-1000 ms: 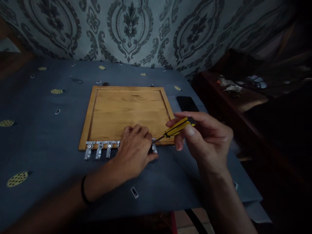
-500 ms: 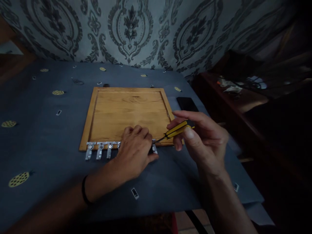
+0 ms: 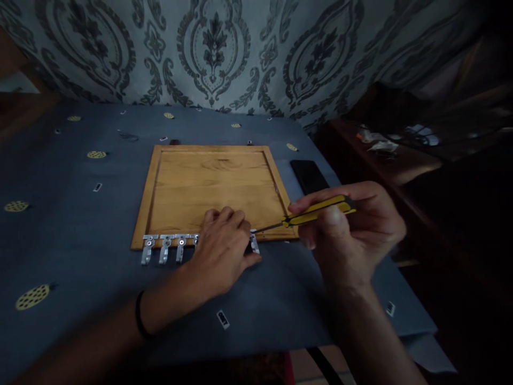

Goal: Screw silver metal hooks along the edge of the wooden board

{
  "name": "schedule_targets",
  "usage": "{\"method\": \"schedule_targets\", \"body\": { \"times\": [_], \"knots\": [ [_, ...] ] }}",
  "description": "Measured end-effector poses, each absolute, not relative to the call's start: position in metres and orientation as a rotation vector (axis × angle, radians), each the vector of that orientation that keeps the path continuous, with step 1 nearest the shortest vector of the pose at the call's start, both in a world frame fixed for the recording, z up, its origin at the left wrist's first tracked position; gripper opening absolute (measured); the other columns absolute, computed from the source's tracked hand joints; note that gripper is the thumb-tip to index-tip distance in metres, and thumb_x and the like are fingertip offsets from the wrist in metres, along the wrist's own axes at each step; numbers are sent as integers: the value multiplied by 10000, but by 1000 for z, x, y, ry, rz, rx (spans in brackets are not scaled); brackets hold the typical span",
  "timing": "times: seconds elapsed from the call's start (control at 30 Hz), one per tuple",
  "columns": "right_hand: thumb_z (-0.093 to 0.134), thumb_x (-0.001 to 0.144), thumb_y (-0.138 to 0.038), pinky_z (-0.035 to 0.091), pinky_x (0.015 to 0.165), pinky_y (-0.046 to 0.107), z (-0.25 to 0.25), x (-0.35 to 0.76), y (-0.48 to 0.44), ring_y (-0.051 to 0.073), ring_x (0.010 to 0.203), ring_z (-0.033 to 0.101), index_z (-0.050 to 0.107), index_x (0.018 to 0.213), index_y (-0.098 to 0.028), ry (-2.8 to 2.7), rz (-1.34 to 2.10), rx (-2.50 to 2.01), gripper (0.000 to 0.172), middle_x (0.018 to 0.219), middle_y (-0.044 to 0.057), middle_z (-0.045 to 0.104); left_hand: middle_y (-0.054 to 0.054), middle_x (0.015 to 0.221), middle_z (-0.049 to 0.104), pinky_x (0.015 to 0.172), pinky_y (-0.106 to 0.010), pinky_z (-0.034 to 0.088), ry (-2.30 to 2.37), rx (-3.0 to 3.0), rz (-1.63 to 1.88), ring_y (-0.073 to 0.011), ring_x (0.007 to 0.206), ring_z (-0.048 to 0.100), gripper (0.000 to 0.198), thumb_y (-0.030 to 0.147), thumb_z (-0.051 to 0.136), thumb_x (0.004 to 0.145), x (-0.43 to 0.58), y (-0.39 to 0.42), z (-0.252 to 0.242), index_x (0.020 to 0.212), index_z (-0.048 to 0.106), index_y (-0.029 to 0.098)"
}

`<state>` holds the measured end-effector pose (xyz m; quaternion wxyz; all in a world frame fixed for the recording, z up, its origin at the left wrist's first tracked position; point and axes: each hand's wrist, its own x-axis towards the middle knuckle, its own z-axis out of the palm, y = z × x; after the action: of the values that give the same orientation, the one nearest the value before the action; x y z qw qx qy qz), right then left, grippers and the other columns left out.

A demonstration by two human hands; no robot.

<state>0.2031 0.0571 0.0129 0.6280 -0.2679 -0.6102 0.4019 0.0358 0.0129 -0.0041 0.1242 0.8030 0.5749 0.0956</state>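
Note:
A framed wooden board (image 3: 212, 187) lies flat, with a row of silver metal hooks (image 3: 165, 248) along its near edge. My left hand (image 3: 222, 251) is closed over that edge, fingers curled on top and thumb in front, gripping around the hooks it covers. The rightmost visible metal hook (image 3: 254, 243) shows beside my thumb. My right hand (image 3: 348, 235) pinches a yellow and black screwdriver (image 3: 315, 212) between thumb and fingers. The shaft slants down to the left, its tip at the rightmost hook. Whether the tip sits in a screw cannot be made out.
A black phone (image 3: 308, 175) lies right of the board on the blue patterned tablecloth (image 3: 80, 230). Dark hinges (image 3: 175, 142) show at the board's far edge. Behind hangs a patterned curtain (image 3: 256, 53). A side surface at right holds assorted small items (image 3: 380, 143).
My right hand has moved right and slightly down, and the screwdriver now lies at a flatter angle with its tip still at the hook. My left hand stays in place.

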Motion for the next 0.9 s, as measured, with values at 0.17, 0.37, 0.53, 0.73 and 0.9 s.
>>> {"method": "schedule_targets", "body": {
  "times": [0.17, 0.37, 0.53, 0.73, 0.9],
  "knots": [
    [810, 868, -346, 399, 302, 217, 12, 203, 60, 77, 386, 545, 677, 893, -249, -1409, 900, -666, 167, 816, -4, 798, -84, 1072, 677, 954, -449, 421, 1681, 2341, 261, -307, 1098, 588, 422, 489, 822, 833, 36, 13, -3, 1034, 697, 139],
    [821, 850, -398, 430, 321, 226, 12, 200, 59, 70, 371, 521, 663, 866, -241, -1440, 919, -727, 224, 805, -3, 797, -70, 1050, 677, 920, -426, 423, 1682, 2388, 342, -296, 1078, 589, 418, 483, 841, 815, 36, 12, -9, 1026, 695, 154],
    [838, 834, -374, 433, 317, 210, 13, 199, 60, 58, 359, 514, 670, 860, -243, -1444, 936, -706, 215, 804, -13, 803, -72, 1054, 677, 908, -421, 421, 1682, 2398, 354, -297, 1076, 585, 418, 486, 835, 821, 35, 11, -11, 1032, 696, 153],
    [837, 823, -423, 429, 312, 207, 13, 200, 61, 66, 367, 523, 671, 853, -232, -1495, 964, -737, 254, 792, -3, 791, -72, 1055, 677, 919, -436, 419, 1692, 2404, 351, -301, 1080, 582, 431, 493, 836, 816, 36, 11, -12, 1042, 701, 151],
    [750, 902, -444, 493, 403, 224, 16, 206, 59, 86, 473, 592, 745, 1071, -246, -1626, 1004, -739, 260, 878, 28, 792, -76, 1076, 678, 927, -435, 416, 1691, 2405, 336, -302, 1095, 578, 434, 490, 828, 825, 35, 11, -11, 1068, 696, 155]
  ]
}}
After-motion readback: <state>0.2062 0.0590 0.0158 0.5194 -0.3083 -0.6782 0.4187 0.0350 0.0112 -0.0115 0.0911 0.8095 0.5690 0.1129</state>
